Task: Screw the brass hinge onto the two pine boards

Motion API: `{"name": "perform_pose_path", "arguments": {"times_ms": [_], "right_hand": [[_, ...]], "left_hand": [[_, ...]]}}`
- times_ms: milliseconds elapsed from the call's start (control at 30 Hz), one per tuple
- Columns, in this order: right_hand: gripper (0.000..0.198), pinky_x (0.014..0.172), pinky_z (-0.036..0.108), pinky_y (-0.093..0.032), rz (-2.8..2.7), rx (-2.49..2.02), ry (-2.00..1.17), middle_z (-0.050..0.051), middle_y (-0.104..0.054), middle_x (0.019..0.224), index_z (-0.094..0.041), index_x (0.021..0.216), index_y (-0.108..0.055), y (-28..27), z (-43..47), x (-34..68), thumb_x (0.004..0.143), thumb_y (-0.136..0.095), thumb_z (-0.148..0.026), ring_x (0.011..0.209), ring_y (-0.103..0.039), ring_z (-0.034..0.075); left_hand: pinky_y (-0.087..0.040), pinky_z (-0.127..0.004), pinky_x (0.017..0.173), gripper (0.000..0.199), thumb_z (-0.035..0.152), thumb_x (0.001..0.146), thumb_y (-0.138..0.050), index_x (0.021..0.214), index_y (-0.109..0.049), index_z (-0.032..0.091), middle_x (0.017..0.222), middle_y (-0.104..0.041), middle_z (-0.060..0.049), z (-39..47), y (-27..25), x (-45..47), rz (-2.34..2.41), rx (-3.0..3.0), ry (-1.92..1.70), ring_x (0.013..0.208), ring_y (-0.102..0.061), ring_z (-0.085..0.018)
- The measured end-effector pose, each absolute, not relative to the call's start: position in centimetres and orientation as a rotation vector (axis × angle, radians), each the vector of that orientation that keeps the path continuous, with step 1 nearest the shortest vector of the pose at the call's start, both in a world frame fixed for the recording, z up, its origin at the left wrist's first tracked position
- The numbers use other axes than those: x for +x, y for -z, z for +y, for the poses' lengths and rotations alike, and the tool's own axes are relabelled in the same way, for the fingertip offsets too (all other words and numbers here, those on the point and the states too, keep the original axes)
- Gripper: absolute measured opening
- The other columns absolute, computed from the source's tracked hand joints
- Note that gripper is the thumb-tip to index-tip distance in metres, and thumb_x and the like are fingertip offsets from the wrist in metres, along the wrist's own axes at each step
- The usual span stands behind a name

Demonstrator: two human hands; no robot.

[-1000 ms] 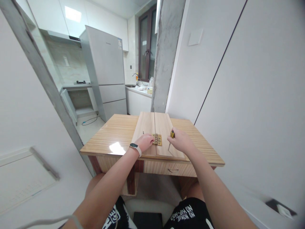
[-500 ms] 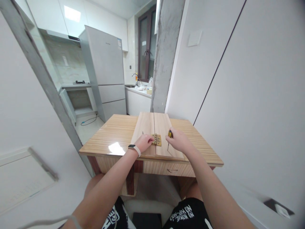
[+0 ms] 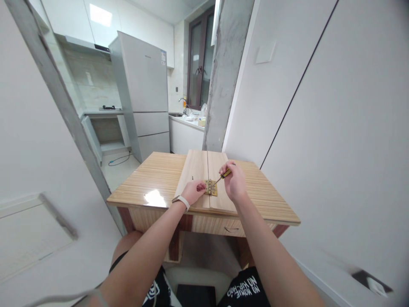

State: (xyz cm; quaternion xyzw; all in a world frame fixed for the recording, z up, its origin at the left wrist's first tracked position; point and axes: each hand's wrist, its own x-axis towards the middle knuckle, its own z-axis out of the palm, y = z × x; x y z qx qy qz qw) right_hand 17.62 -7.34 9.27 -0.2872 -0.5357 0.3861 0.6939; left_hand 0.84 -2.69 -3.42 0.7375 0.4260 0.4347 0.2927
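A brass hinge (image 3: 213,190) lies across the seam between two pale wooden boards, the left board (image 3: 196,164) and the right board (image 3: 217,161). My left hand (image 3: 191,192) has its fingers curled together at the hinge's left leaf, partly covering it. My right hand (image 3: 235,181) grips a screwdriver (image 3: 226,173) by its yellow and black handle. The shaft slants down to the left, and its tip is at the hinge's right leaf. Whether the tip sits in a screw is too small to tell. A small dark screw-like piece (image 3: 192,178) is on the left board.
The boards rest on a wood-grain table (image 3: 153,175) with a drawer (image 3: 228,229) in front. A white wall (image 3: 319,149) stands close on the right. Beyond the table are a grey pillar (image 3: 225,76) and a fridge (image 3: 145,76).
My right hand has turned and brought the screwdriver from upright over the right board to the hinge at its left. My left hand stays at the hinge.
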Motion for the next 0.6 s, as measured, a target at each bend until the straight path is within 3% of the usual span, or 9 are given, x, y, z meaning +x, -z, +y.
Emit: {"name": "perform_pose_path", "arguments": {"times_ms": [133,600], "right_hand": [[0.035,0.059,0.029,-0.042,-1.132,-0.559,-0.998,-0.003,-0.041,0.061,-0.024,0.065,-0.045,-9.4,-5.7,15.9,0.092,-0.048,-0.046,0.057,-0.045,0.014],[0.031,0.054,0.027,-0.038,-1.137,-0.627,-1.133,-0.004,-0.04,0.057,-0.024,0.062,-0.042,-7.7,-4.0,14.3,0.087,-0.049,-0.041,0.053,-0.044,0.013]], "left_hand": [[-0.055,-0.026,0.074,0.008,0.017,0.08,-0.071,0.088,-0.072,0.015,0.082,-0.074,-0.005,-2.4,3.8,0.7,1.121,1.933,-1.16,0.075,-0.068,-0.014],[-0.055,-0.025,0.074,0.007,0.017,0.08,-0.07,0.087,-0.071,0.015,0.084,-0.075,-0.004,-2.3,4.0,0.7,1.104,1.877,-1.164,0.075,-0.068,-0.013]]}}
